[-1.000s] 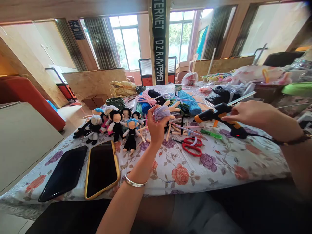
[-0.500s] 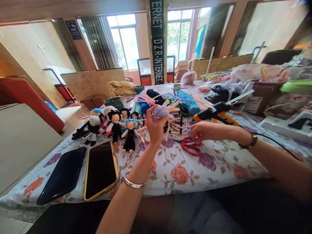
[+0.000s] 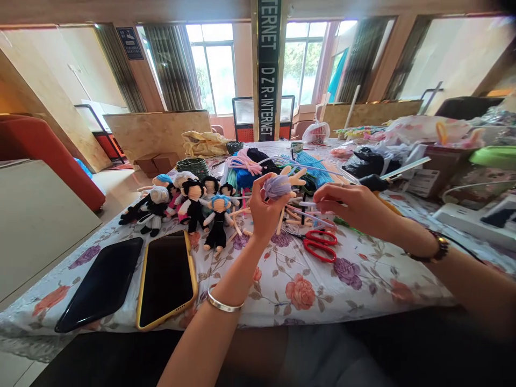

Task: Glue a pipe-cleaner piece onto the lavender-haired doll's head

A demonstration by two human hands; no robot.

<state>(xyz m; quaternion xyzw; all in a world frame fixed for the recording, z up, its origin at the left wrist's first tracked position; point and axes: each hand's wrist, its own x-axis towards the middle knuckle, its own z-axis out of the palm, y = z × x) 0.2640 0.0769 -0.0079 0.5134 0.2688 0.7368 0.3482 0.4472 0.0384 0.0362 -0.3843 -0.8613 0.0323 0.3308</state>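
My left hand [image 3: 264, 209] is closed around a pipe-cleaner doll with a lilac-wrapped head [image 3: 277, 186]. Pale peach limbs [image 3: 296, 177] stick out from the doll toward the right. Just to the right of it, my right hand [image 3: 342, 201] pinches a short lilac pipe cleaner [image 3: 308, 204], its free end pointing at the doll without touching it. Below that hand lie scissors with red handles [image 3: 320, 246] on the flowered cloth. Behind my right hand a glue gun [image 3: 373, 183] shows only in part.
Finished dolls [image 3: 193, 201] sit in a group at the left. Two phones [image 3: 167, 282] lie in front of them. Bundles of coloured pipe cleaners [image 3: 314, 164] spread behind my hands. At the right stand a cardboard box [image 3: 435, 166] and a white power strip [image 3: 463, 217].
My right hand has lifted away from the scissors, bringing the lilac pipe cleaner up beside the doll. The view has shifted slightly; my left hand still grips the doll.
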